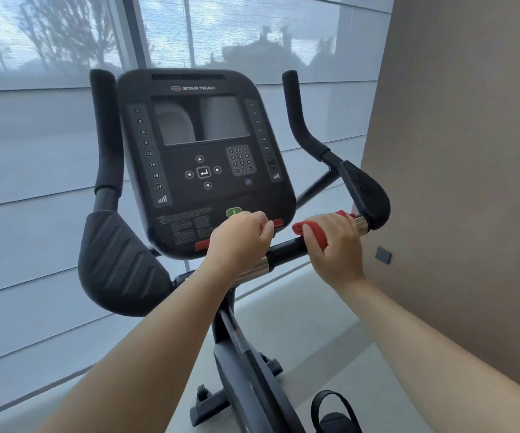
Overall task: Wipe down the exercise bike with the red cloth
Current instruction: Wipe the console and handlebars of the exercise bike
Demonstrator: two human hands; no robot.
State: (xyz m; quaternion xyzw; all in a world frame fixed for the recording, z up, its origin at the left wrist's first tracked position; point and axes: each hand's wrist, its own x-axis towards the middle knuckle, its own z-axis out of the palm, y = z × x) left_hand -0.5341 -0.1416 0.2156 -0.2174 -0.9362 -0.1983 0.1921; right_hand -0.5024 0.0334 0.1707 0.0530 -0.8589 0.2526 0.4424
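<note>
Red cloth (316, 237) lies clamped under the curled fingers of your right hand (333, 245), wrapped over the handlebar (287, 248) so it rubs the grip, while your left hand (237, 239), just beside it, closes round the same bar, seemingly to steady the exercise bike (202, 182).

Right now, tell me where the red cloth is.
Head view, right of centre: the red cloth is on the handlebar under the right hand, beside the console.

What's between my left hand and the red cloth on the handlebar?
Only a bare stretch of black handlebar, in the head view; the right hand grips the red cloth.
</note>
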